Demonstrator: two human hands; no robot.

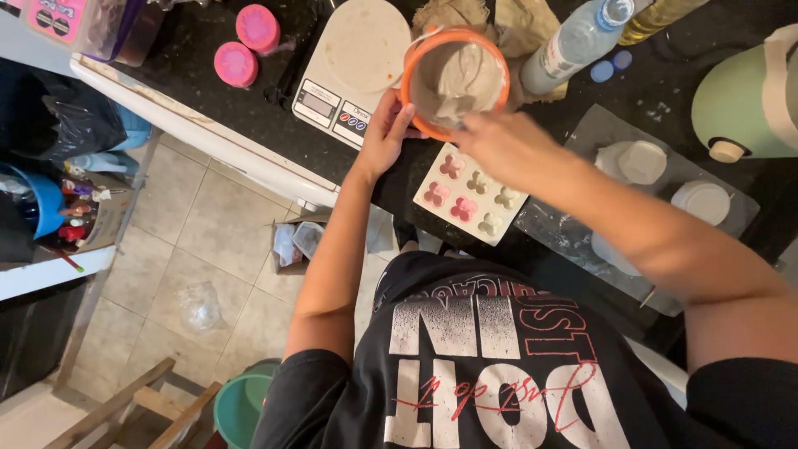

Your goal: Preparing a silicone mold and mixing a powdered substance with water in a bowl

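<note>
In the head view, an orange bowl (455,76) holding thick pale grey paste is seen tilted above the dark countertop (249,108), just over a white mould tray (470,204). The bowl's near rim is gripped by the left hand (384,137), whose fingers are wrapped against its outer wall. The right hand (507,148) is held at the bowl's lower edge, blurred; its fingers appear bunched together, but whether anything is clamped between them cannot be told. Flower-shaped cavities in pink and cream are shown in the mould tray, which lies at the counter's front edge, just beside a clear plastic sheet (582,233) bearing round white casts. A white kitchen scale (353,66) is placed left of the bowl, touching its rim in the picture. Two pink lids (247,46) lie further left, and a clear bottle (573,41) lies to the right of the bowl.
</note>
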